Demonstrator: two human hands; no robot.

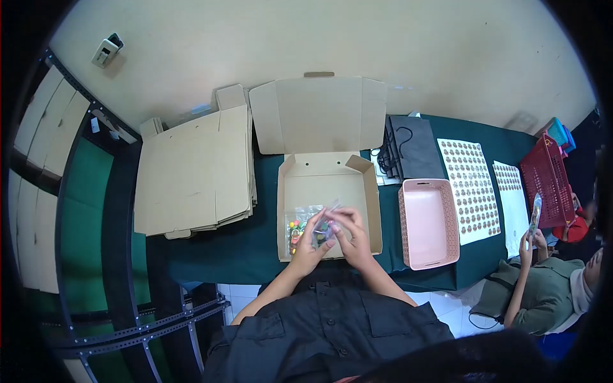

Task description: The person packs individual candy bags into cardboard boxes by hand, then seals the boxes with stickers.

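Observation:
An open cardboard box (pixel 327 173) lies on the green table (pixel 217 246) in front of me, its lid flipped back. Over its near half my left hand (pixel 311 240) and my right hand (pixel 350 237) both pinch a small clear plastic bag (pixel 324 220). More clear bags with colourful small items (pixel 295 228) lie inside the box at its left, just beside my left hand.
A stack of flat cardboard blanks (pixel 195 169) lies left of the box. A pink basket (pixel 427 223), black paper bags (pixel 412 147), sticker sheets (pixel 471 185) and a red basket (pixel 546 179) lie to the right. Another person (pixel 552 281) sits at the right end, holding a packet.

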